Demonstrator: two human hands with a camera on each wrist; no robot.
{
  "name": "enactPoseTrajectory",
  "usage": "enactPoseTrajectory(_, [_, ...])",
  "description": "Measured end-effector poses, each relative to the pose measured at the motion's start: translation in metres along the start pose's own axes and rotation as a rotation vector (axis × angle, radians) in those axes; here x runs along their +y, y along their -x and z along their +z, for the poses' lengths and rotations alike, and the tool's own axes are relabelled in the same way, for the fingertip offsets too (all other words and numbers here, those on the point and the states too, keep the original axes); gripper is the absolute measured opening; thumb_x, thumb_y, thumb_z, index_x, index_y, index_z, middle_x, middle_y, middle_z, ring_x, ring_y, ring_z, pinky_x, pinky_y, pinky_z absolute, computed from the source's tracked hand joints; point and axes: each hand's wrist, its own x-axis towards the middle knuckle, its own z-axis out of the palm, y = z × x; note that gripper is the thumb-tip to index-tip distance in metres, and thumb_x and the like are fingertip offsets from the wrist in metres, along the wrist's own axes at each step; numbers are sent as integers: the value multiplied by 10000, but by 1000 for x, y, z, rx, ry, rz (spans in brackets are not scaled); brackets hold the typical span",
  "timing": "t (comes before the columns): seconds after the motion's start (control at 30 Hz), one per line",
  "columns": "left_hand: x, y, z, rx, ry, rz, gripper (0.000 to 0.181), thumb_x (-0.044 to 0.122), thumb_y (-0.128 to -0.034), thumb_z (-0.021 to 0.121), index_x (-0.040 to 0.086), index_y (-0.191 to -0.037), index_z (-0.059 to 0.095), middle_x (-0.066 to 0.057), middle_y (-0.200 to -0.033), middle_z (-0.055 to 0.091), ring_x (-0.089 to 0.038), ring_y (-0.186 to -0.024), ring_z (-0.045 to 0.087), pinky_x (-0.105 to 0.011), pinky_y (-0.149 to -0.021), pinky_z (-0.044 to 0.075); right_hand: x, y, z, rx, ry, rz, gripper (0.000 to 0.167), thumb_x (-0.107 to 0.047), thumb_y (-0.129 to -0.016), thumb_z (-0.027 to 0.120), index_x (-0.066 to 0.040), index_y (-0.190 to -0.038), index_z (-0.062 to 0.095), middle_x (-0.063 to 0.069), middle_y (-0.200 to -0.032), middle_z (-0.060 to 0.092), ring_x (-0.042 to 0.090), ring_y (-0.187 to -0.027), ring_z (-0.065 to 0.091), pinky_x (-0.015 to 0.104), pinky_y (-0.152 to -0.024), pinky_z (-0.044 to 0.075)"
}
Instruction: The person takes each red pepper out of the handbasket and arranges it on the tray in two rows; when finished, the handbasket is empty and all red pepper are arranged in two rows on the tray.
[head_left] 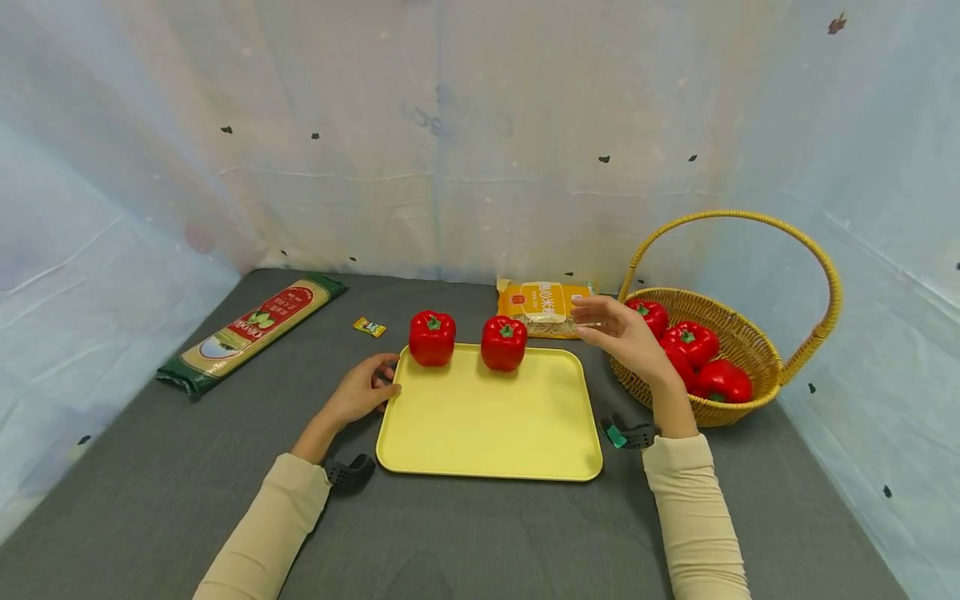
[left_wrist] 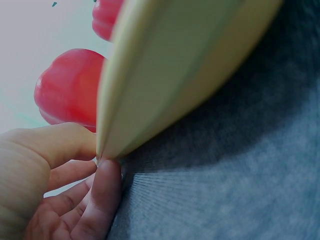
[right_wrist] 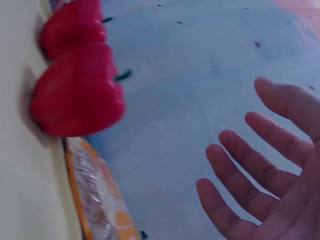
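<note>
Two red bell peppers, a left one [head_left: 432, 338] and a right one [head_left: 503, 343], stand upright along the far edge of a yellow tray [head_left: 487, 425]. At the tray's left rim, my left hand [head_left: 362, 390] pinches the edge between thumb and fingers [left_wrist: 106, 192]. My right hand [head_left: 624, 337] is raised between the tray and a wicker basket [head_left: 738, 333]. Its fingers are spread and loosely bent, with nothing in them, as the right wrist view also shows. More red bell peppers [head_left: 692, 343] lie inside the basket, partly behind the right forearm.
Behind the tray lies an orange-and-clear food packet [head_left: 543, 304], partly hidden by the right hand. A long green-and-beige packet [head_left: 255, 329] lies at the back left, and a small yellow wrapper [head_left: 370, 327] sits nearer the tray. The basket's tall handle [head_left: 828, 292] arches upward.
</note>
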Motion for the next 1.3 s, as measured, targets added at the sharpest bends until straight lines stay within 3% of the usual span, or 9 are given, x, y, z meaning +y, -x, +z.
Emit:
enactPoseTrajectory(0.33, [-2, -1, 0, 0, 6, 11, 523, 57, -865, 642, -27, -1335, 428, -165, -998, 512, -205, -646, 535, -307, -494, 521, -9, 25, -51, 80, 51, -6, 417, -20, -898, 591, 9, -1302, 491, 232, -1235, 524, 211, -1085, 565, 186, -835, 492])
enactPoseTrajectory(0.43, [-2, -2, 0, 3, 5, 11, 521, 61, -868, 641, -26, -1335, 427, -165, -997, 511, -206, -642, 528, -306, -493, 519, -10, 28, -66, 102, 71, 27, 416, -54, -908, 590, -21, -1310, 491, 155, -1238, 543, 203, -1084, 562, 172, -836, 484])
enactPoseTrajectory(0.57, [-3, -2, -1, 9, -1, 11, 516, 62, -867, 644, -26, -1329, 432, -164, -989, 514, -204, -632, 519, -304, -491, 517, -10, 26, -84, 161, 102, 92, 414, -99, -913, 597, -73, -1314, 497, -11, -1201, 568, 130, -1057, 566, 166, -806, 488])
enactPoseTrajectory(0.73, [-2, -1, 0, 7, 8, 8, 516, 54, -863, 645, -29, -1326, 433, -170, -995, 513, -207, -637, 525, -305, -491, 518, -5, 21, -100, 246, 142, 163, 415, -134, -909, 608, -99, -1309, 502, -79, -1168, 561, 60, -1029, 549, 170, -752, 495])
enactPoseTrajectory(0.9, [-1, -1, 0, 6, 12, 5, 524, 51, -861, 646, -33, -1329, 428, -175, -1001, 511, -206, -642, 532, -310, -494, 520, 5, 12, -109, 304, 234, 206, 437, -194, -895, 634, -102, -1304, 510, -128, -1130, 555, 150, -1082, 504, 151, -736, 463])
enactPoseTrajectory(1.03, [0, -1, 0, 4, 11, 12, 525, 51, -862, 643, -39, -1331, 426, -169, -995, 514, -195, -633, 535, -298, -490, 519, 10, 6, -111, 317, 250, 215, 463, -197, -887, 647, -75, -1309, 501, -60, -1158, 558, 272, -1122, 487, 172, -786, 432])
enactPoseTrajectory(1.17, [8, 3, -2, 0, 9, 23, 520, 37, -864, 634, -65, -1327, 421, -189, -989, 515, -200, -628, 544, -304, -489, 520, 7, 4, -107, 331, 254, 235, 493, -207, -888, 644, -27, -1318, 481, 167, -1251, 531, 341, -1150, 472, 205, -823, 401])
enactPoseTrajectory(1.27, [9, 3, -2, -4, 12, 18, 520, 36, -866, 634, -66, -1329, 420, -198, -992, 517, -204, -628, 542, -315, -496, 524, 21, 3, -110, 350, 261, 255, 510, -234, -884, 648, -31, -1321, 480, 239, -1294, 489, 354, -1167, 465, 207, -827, 397])
enactPoseTrajectory(1.3, [3, 1, -1, -4, 15, 15, 524, 52, -866, 640, -48, -1333, 424, -182, -992, 519, -188, -625, 536, -300, -493, 520, 30, 3, -112, 360, 263, 261, 512, -242, -882, 651, -41, -1321, 484, 232, -1297, 491, 350, -1166, 468, 194, -816, 398])
